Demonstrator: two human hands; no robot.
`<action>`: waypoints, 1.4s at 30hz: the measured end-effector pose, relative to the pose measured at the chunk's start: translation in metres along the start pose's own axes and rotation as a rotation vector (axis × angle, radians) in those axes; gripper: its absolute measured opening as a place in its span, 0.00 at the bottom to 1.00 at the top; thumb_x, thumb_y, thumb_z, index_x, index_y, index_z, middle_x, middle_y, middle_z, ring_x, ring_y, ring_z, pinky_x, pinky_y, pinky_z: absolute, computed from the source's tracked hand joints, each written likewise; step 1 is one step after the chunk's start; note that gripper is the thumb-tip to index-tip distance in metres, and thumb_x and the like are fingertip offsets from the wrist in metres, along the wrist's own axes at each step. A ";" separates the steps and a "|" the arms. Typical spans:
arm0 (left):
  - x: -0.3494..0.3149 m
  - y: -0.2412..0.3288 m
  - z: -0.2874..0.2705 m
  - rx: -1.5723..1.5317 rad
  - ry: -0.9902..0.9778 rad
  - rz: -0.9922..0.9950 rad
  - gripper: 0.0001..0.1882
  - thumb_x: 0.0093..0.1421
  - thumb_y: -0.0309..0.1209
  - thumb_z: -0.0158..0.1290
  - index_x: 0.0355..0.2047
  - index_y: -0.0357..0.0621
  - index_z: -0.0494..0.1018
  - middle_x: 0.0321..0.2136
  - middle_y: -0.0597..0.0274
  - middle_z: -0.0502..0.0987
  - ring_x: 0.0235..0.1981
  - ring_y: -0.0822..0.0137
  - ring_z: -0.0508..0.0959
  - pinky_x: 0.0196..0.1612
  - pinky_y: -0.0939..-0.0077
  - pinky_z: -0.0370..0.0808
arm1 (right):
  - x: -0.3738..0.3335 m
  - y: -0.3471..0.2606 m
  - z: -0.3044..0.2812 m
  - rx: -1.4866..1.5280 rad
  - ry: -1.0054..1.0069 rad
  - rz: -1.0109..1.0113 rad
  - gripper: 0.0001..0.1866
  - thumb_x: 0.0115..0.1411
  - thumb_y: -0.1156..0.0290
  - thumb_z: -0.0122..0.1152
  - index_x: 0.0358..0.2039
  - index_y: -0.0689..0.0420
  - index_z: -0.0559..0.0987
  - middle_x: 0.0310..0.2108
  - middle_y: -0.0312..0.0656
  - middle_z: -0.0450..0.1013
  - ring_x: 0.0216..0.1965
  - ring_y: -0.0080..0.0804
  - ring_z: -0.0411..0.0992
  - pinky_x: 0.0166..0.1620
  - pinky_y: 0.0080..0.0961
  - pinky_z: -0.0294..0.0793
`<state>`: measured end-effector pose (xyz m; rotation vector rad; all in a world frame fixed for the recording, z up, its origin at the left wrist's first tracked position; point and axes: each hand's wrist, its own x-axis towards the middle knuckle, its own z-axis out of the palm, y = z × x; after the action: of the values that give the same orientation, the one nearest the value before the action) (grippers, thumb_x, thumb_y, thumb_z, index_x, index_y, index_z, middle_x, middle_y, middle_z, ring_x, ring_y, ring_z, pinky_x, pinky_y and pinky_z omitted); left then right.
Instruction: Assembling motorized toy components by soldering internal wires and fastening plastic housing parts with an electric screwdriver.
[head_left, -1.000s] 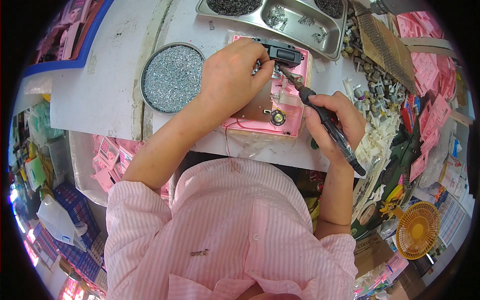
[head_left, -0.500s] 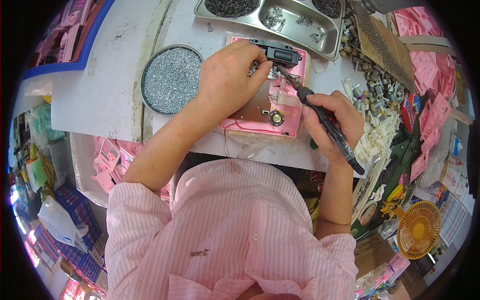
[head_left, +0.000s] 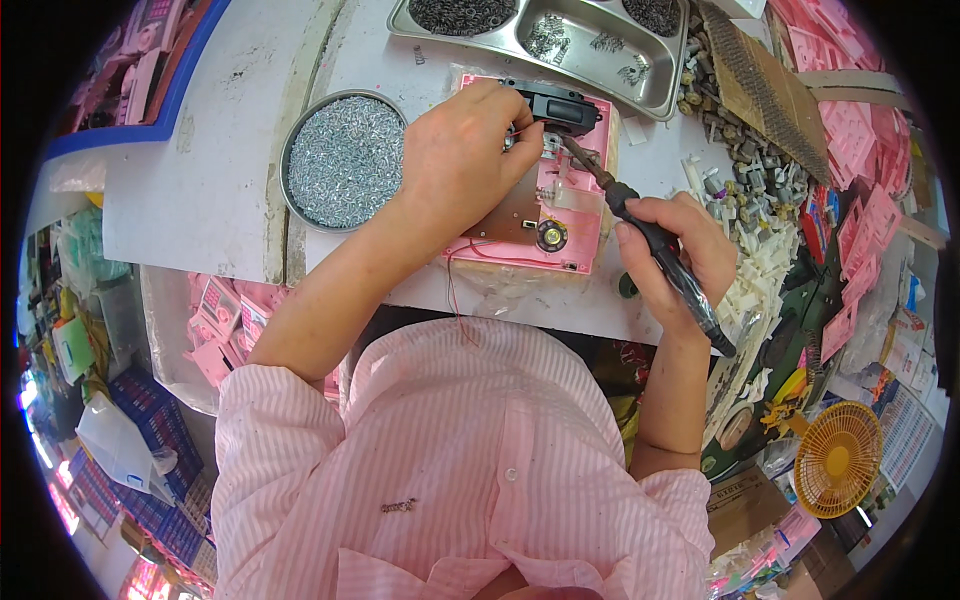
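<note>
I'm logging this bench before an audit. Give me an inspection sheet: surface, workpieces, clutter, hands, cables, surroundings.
Surface: white table, dark smudges.
Workpieces: pink casing; black block at its far end; round speaker.
Clutter: metal tray with springs; round pan of small metal pieces; loose white parts.
Hands: left hand at the black block, its hold unclear; right hand gripping a soldering iron.
Cables: thin wires run from the casing past the table's near edge.
Surroundings: yellow fan at lower right.

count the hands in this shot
2: the left hand is beside the black part over the pink panel; the right hand grips the soldering iron. Some left fingers are partly hidden, but no third hand shows.
</note>
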<state>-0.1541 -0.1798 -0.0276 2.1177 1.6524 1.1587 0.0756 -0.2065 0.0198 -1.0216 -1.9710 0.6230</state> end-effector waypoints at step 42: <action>-0.010 0.038 -0.021 -0.342 -0.530 0.046 0.04 0.58 0.24 0.58 0.32 0.37 0.75 0.28 0.63 0.77 0.26 0.68 0.78 0.30 0.74 0.76 | -0.073 -0.020 -0.035 0.195 0.426 0.378 0.23 0.52 0.81 0.71 0.50 0.64 0.77 0.39 0.41 0.75 0.37 0.24 0.73 0.40 0.17 0.71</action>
<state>-0.1417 -0.2077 0.0047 2.0124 1.0905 0.7311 0.1209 -0.2762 0.0219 -1.2932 -1.3332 0.7157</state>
